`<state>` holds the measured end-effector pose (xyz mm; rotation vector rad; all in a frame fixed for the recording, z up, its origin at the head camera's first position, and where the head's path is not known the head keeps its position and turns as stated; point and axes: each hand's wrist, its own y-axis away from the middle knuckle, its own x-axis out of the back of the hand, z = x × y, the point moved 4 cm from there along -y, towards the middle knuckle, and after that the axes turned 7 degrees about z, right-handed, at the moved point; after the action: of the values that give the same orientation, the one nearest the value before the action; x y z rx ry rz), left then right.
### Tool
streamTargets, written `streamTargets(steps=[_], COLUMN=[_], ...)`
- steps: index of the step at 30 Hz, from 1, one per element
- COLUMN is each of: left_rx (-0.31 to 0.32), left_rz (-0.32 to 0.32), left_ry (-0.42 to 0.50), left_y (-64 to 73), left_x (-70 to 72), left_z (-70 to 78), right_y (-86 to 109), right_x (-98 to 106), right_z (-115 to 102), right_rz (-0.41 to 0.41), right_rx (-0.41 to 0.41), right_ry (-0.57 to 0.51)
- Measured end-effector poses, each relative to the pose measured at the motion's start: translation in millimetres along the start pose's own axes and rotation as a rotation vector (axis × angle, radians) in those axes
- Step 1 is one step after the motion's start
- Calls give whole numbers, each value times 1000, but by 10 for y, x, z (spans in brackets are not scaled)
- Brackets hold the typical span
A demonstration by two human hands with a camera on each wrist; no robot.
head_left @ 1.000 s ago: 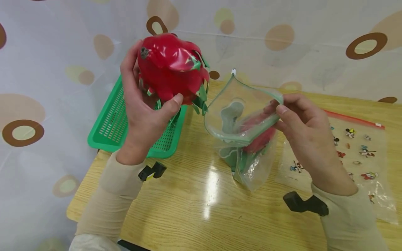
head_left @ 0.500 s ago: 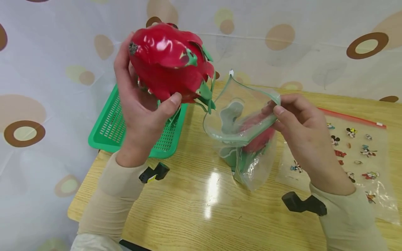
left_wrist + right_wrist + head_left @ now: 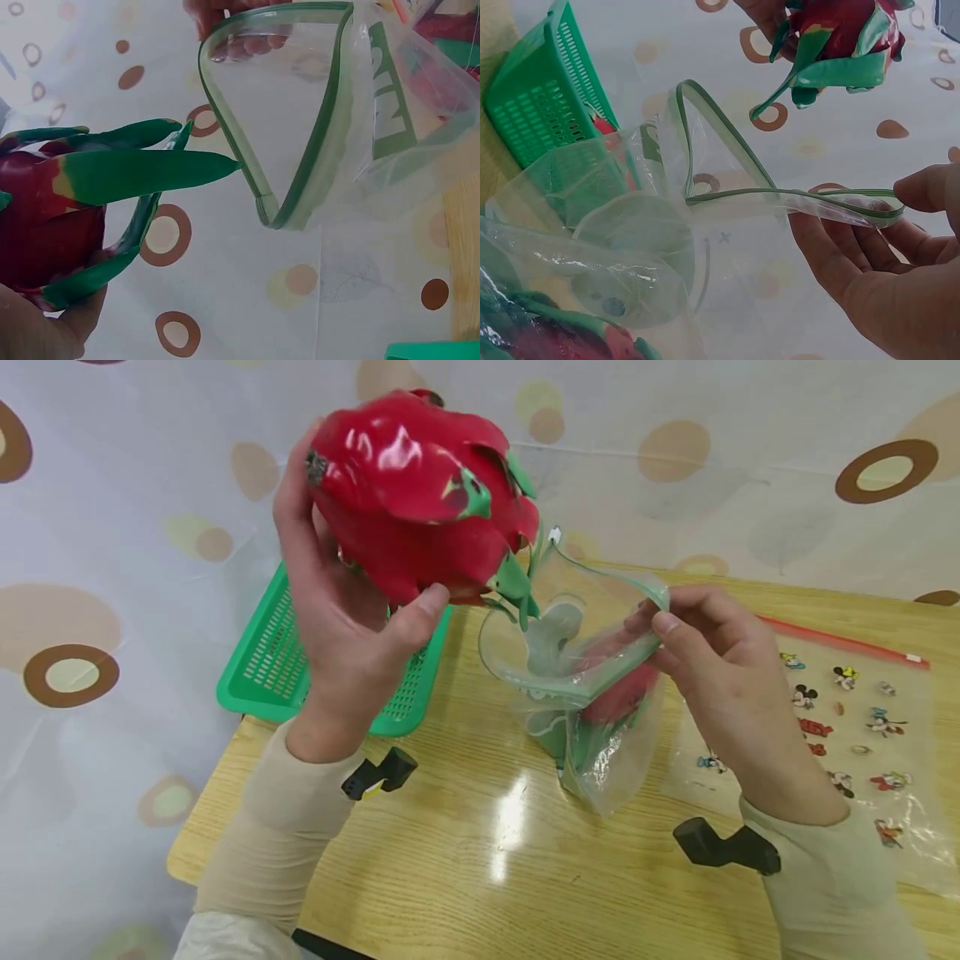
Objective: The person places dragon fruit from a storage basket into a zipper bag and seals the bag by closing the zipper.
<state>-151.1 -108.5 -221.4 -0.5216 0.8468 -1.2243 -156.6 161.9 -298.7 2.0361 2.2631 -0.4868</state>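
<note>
In the head view my left hand [image 3: 337, 618] grips a red dragon fruit [image 3: 420, 485] with green-tipped scales, held up above the table. The fruit's scale tips point right, towards a clear zip bag [image 3: 607, 743] with a green-edged mouth that gapes wide. My right hand [image 3: 727, 685] pinches the right side of that mouth [image 3: 870, 214] between thumb and fingers. Inside the bag lies another dragon fruit [image 3: 622, 689], seen through the plastic. From the left wrist view, one long green scale [image 3: 157, 176] reaches as far as the bag's rim, though whether it touches is unclear.
A green plastic basket [image 3: 255, 689] stands at the table's back left, with something red inside it [image 3: 604, 124]. At right a flat clear bag [image 3: 862, 735] with cartoon prints and a red slider strip lies on the wooden table [image 3: 450, 860]. A patterned cloth [image 3: 750, 468] hangs behind.
My left hand has lifted the dragon fruit higher and, lately, shifted it right towards the bag's mouth. My right hand keeps its pinch on the bag, nearly still.
</note>
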Motion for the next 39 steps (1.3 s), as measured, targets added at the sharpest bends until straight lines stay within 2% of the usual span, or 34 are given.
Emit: streamTargets(steps=[5, 10, 14, 17, 21, 24, 28, 34, 39], left_rx=[69, 151, 172, 146, 55, 4, -23, -68, -89], left_rz=[-60, -129, -198, -260, -345, -397, -458, -556, -592], left_ry=[-14, -15, -66, -150, -292, -351, -406, -564, -647], left_y=[80, 226, 339, 414, 497, 543, 591, 678, 714], left_x=[-66, -97, -116, -140, -164, -178, -180, -169, -165], left_z=[-111, -311, -450, -520, -583, -614, -648, -692, -710], right_y=[0, -2, -4, -4, -4, -2, -2, 3, 4], right_x=[6, 1, -10, -14, -22, -27, -39, -55, -57], right_z=[4, 12, 13, 9, 9, 8, 2, -18, -28], right_rz=[8, 9, -1, -2, -5, -3, -5, 4, 20], right_rx=[-2, -2, 7, 14, 20, 30, 44, 66, 65], right_ry=[8, 22, 26, 29, 18, 15, -13, 6, 24])
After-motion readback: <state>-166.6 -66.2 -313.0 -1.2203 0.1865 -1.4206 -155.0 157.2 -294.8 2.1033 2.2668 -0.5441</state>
